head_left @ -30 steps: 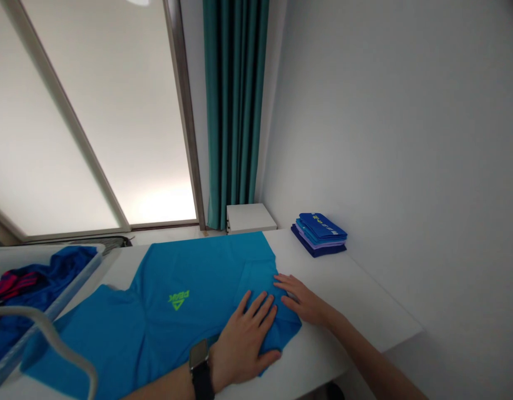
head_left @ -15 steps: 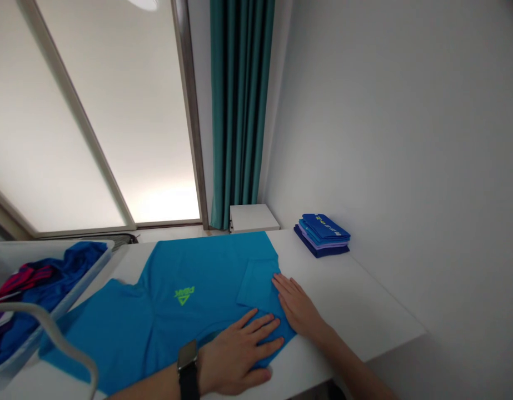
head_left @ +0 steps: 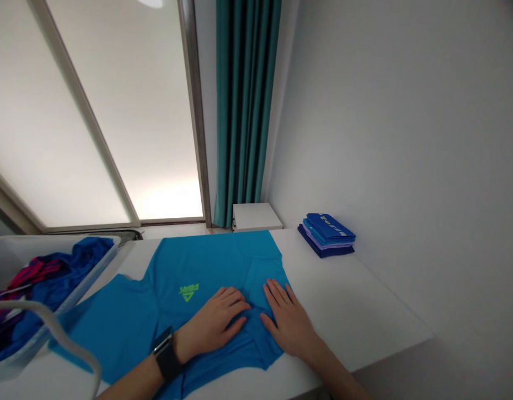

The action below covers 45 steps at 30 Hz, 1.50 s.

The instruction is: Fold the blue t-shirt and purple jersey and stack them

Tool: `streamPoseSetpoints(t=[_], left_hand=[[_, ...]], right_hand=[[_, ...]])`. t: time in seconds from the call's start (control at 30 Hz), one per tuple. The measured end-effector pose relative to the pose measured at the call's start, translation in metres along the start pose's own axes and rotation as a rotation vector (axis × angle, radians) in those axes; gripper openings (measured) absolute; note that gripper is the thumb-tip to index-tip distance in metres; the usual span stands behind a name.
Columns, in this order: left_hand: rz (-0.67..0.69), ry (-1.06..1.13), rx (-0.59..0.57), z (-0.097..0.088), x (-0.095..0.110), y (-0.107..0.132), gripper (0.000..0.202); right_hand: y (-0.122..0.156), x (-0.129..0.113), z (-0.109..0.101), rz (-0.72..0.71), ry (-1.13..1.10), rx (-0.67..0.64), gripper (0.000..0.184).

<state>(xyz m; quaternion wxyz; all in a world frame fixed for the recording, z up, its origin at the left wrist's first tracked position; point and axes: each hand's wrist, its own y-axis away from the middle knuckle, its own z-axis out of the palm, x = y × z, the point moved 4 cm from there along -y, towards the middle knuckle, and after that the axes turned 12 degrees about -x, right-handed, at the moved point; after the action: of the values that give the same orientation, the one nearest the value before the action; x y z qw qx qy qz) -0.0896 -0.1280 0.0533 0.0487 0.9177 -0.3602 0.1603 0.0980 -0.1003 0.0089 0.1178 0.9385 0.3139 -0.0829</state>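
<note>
The left hand (head_left: 212, 323) and right hand (head_left: 286, 318) press flat and open, grasping nothing, on a blue T-shirt (head_left: 198, 266) on the white table (head_left: 348, 294). One side lies folded in; the left sleeve (head_left: 112, 322) remains spread. A folded stack of shirts (head_left: 326, 235) sits beyond.

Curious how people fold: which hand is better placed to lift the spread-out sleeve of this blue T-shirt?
Probably the left hand: it rests on the T-shirt nearer that sleeve, while the right hand lies farther away.

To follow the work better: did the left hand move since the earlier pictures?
Yes. The left hand is now farther from the folded stack of clothes, shifted leftward in the view.
</note>
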Motion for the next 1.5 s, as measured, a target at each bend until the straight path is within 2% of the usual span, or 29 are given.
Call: streamPoseSetpoints(t=[0.1,0.3,0.4,0.47,0.67,0.77,0.93,1.2,1.37,1.5], left_hand=[[-0.021,-0.031,-0.012,-0.001,-0.011,0.005,0.023],[-0.032,-0.024,-0.016,0.0,-0.022,0.009,0.023],[-0.034,-0.03,-0.014,0.002,-0.023,0.009,0.024],[-0.036,-0.039,-0.022,0.003,-0.022,0.008,0.024],[-0.047,-0.053,-0.021,0.003,-0.022,0.007,0.024],[-0.047,-0.045,-0.009,0.004,-0.023,0.008,0.024],[-0.05,-0.04,-0.003,0.004,-0.022,0.007,0.023],[-0.044,-0.048,0.018,0.004,-0.021,0.009,0.022],[-0.064,-0.052,-0.002,0.004,-0.02,0.008,0.022],[-0.081,-0.054,-0.023,0.003,-0.019,0.008,0.021]], right_hand=[[-0.002,0.009,-0.009,0.009,-0.016,-0.027,0.063],[-0.01,0.069,-0.032,0.311,-0.047,0.032,0.057],[-0.013,0.087,-0.031,0.362,-0.061,0.036,0.057],[-0.016,0.083,-0.029,0.345,-0.041,0.048,0.057],[-0.037,0.032,-0.021,0.224,0.042,0.081,0.06],[-0.045,0.018,-0.015,0.203,0.045,0.08,0.062],[-0.047,0.018,-0.009,0.196,0.036,0.058,0.063],[-0.047,0.021,-0.011,0.186,0.015,0.037,0.064],[-0.053,0.015,-0.021,0.144,0.023,0.041,0.064],[-0.071,0.002,-0.03,0.102,0.026,0.075,0.063]])
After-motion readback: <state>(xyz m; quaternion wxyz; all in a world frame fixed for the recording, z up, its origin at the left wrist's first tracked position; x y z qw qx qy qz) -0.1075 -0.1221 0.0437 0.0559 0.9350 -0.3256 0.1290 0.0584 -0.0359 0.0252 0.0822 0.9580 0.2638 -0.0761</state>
